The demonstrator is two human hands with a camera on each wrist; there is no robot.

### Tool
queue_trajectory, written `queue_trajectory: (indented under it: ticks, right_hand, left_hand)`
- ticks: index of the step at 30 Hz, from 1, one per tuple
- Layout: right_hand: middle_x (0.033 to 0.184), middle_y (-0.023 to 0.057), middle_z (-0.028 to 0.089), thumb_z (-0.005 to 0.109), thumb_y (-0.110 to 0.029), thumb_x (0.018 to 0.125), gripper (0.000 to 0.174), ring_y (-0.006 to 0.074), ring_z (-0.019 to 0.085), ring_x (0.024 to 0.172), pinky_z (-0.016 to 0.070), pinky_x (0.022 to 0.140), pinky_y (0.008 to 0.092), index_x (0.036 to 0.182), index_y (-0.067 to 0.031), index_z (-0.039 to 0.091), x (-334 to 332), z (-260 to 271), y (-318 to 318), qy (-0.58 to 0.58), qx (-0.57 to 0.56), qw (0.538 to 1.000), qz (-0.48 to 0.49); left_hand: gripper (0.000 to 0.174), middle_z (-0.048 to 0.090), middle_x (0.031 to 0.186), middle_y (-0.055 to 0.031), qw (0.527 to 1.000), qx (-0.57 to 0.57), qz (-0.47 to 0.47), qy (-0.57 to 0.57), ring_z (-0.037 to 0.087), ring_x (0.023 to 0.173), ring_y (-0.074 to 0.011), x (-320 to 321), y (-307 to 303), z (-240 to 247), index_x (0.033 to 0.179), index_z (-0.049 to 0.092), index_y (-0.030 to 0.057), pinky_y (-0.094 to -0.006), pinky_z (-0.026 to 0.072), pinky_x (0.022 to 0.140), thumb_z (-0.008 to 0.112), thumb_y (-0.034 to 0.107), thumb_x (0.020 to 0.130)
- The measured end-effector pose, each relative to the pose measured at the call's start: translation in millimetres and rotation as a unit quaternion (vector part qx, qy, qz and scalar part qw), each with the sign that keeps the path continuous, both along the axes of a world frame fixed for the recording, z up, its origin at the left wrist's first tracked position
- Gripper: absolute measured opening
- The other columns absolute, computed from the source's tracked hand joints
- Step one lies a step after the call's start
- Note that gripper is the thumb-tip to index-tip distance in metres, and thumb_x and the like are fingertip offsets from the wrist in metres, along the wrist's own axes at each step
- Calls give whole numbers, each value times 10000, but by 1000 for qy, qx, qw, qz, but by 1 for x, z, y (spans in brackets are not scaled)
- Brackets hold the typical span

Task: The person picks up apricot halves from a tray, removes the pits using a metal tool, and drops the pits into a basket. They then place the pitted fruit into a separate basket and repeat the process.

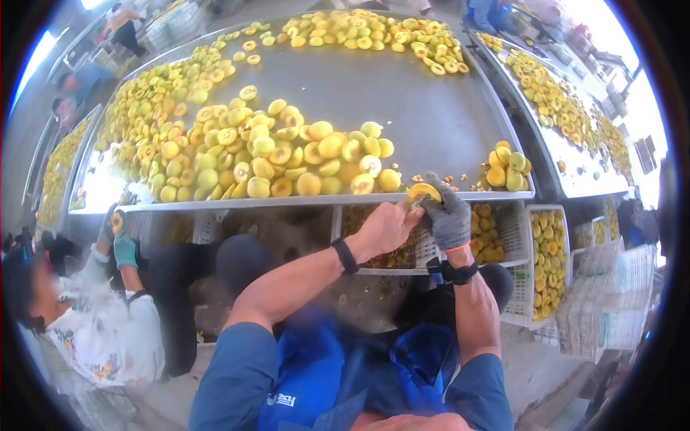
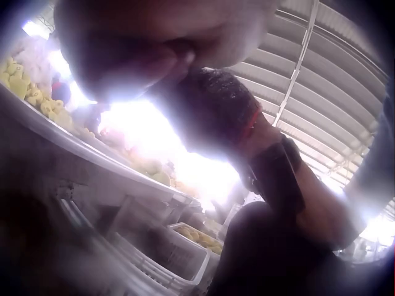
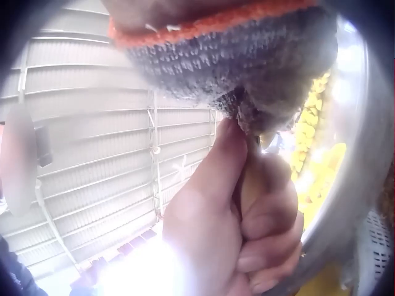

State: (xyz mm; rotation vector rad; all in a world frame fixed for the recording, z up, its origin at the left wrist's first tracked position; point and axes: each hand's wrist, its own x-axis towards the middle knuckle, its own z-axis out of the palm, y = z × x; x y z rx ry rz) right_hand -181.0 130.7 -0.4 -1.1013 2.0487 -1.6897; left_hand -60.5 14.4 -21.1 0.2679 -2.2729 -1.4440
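Observation:
My gloved right hand (image 1: 449, 219), in grey knit with an orange cuff, holds a yellow peach half (image 1: 424, 191) just above the table's front edge, its fingers over the far side of the fruit. My bare left hand (image 1: 388, 228) meets it from the left, thumb and fingertips right at the peach half. The right wrist view has the left fingers curled round a slim tan thing (image 3: 250, 179), like a handle; its far end is hidden at the glove (image 3: 241, 61). Halved peaches (image 1: 262, 147) are heaped on the metal table (image 1: 323, 82) to the left.
A smaller peach pile (image 1: 507, 169) sits at the table's right front corner, with pit scraps beside it. White crates (image 1: 550, 266) of peach halves stand below and to the right. Another person (image 1: 108, 323) works at the left. A second laden table (image 1: 575, 136) is at right.

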Motion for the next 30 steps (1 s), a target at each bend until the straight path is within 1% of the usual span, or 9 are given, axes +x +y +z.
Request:
queue_trajectory:
  ticks: [7,10,14,15,19,22,25,28,30]
  right_hand:
    - [1156,137,741,723,-33,899,436,184,693,1006,543,908,333,1328,13,658,-15,-8,5,-22,-6,998,57]
    - [1149,137,734,712,-56,913,422,194,690,1001,537,918,335,1327,7,662,-15,-6,6,266,-4,962,63]
    - [1134,134,717,667,-50,946,406,191,682,999,538,894,331,1348,5,652,-10,-3,3,64,-12,997,51]
    - [1143,132,712,660,-32,946,410,190,678,1005,538,895,330,1354,8,648,-10,-3,3,78,-2,996,48]
    - [1176,121,696,643,36,939,435,188,665,1025,536,903,323,1374,17,633,-3,-12,-3,62,-30,997,26]
    - [1193,106,692,647,69,928,440,183,658,1028,534,908,317,1366,29,637,1,-16,-5,-39,-74,996,19]
    - [1230,121,691,643,18,957,408,185,650,1067,522,947,322,1364,40,630,-6,-18,-3,-74,-74,994,39]
    - [1305,144,682,623,-58,1007,383,189,632,1153,500,1027,335,1371,62,611,-10,-16,2,-23,-42,997,59]
    - [1291,138,684,622,-52,1010,372,183,627,1148,500,1025,334,1363,65,618,-3,-12,0,20,-32,998,47]
  left_hand:
    - [438,516,609,-24,973,210,-90,-12,469,550,-154,7,-7,-1,865,596,-7,-334,398,534,479,345,1098]
    - [473,458,589,21,891,396,-158,-157,420,505,-86,20,-17,25,786,564,46,-280,354,471,464,379,1106]
    - [488,444,578,40,933,341,-97,-62,427,475,-72,8,0,4,769,543,61,-277,345,442,463,409,1102]
    - [480,559,578,-81,958,278,-76,-8,552,479,-238,0,5,-16,800,569,5,-385,423,478,479,375,1093]
    - [416,609,793,-367,997,5,47,-67,613,785,-544,6,10,-3,892,613,-70,-549,500,687,503,293,1063]
    - [442,618,671,-279,996,-51,62,-43,638,643,-454,4,9,-11,899,593,-75,-511,503,630,500,321,1073]
    - [471,573,592,-146,989,131,-24,66,580,510,-310,3,2,-4,881,567,-71,-475,474,544,490,346,1087]
    - [475,518,597,-50,920,335,-132,-154,541,540,-199,15,-13,16,892,568,-62,-421,465,543,469,353,1100]
    - [478,532,611,-53,926,336,-122,-120,572,579,-205,13,-10,11,916,591,-63,-406,478,576,465,359,1101]
